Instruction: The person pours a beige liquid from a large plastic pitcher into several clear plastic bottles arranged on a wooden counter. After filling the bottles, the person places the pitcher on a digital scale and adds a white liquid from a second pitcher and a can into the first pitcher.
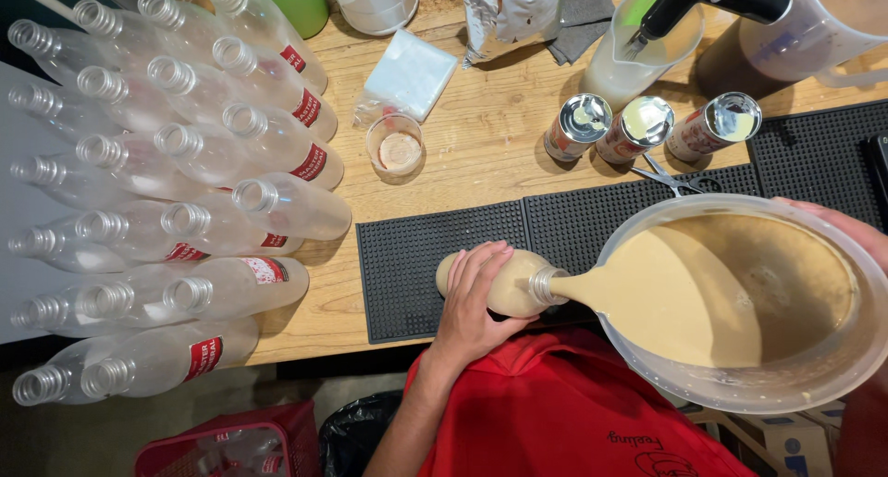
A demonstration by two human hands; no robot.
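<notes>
Left hand: I saw my left hand (474,292) wrapped around a plastic bottle (499,281), fingers curled together and clamped on its body, steadying it on the black rubber mat (407,264).
Bottle: it stood on the mat near the table's front edge, partly filled with beige liquid, its open neck touching the spout of the pitcher.
Right hand: only the edge of my right hand (837,227) showed at the far rim of the pitcher; it held the rim, but I could not tell how the fingers lay.
Pitcher: the large clear pitcher (740,384) was tilted toward the bottle, and the beige liquid (703,292) in it ran to the spout and into the bottle's neck.
Empty bottles: a crowd of clear, uncapped bottles (185,162) with red labels stood on the left of the wooden table (481,153), well apart from my hands.
Cans: three opened tin cans (638,125) stood in a row just behind the mat, with scissors (671,176) beside them.
Cup: a small clear cup (396,146) sat on the wood between the empty bottles and the cans.
</notes>
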